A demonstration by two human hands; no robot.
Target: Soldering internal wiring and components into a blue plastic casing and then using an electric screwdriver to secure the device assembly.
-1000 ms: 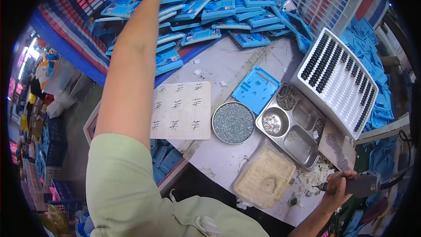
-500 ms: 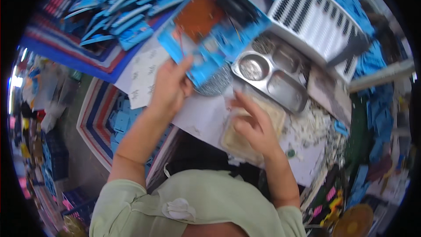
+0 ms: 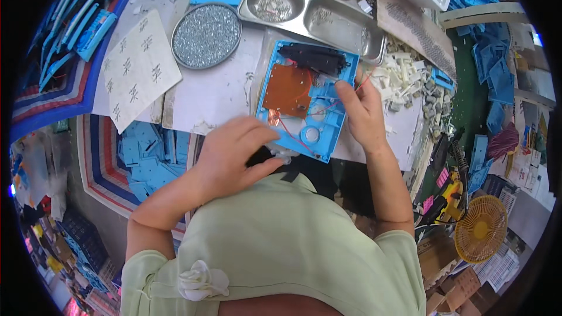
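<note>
In front of my chest is a blue plastic casing (image 3: 335,134), open side up. Inside it lie a brown circuit board (image 3: 287,90), a long black part (image 3: 313,58), thin red wires and a small round pale disc (image 3: 310,134). My right hand (image 3: 366,114) grips the casing's right edge, thumb on top and fingers partly hidden behind. My left hand (image 3: 231,155), slightly blurred, is at the lower left corner with thumb and fingers apart. Between its thumb and the casing shows a greyish piece (image 3: 282,153) that I cannot make out.
A round dish of small metal pieces (image 3: 208,35) and a steel compartment tray (image 3: 374,50) stand beyond the casing. Loose white parts (image 3: 401,76) cover the table's right. A marked paper sheet (image 3: 140,70) lies left, above a striped bin of blue pieces (image 3: 152,161). A yellow fan (image 3: 480,229) stands right.
The casing has come down toward my chest and turned. My right hand, earlier empty, now holds its right edge; my left hand has let go and moved to its lower left corner.
</note>
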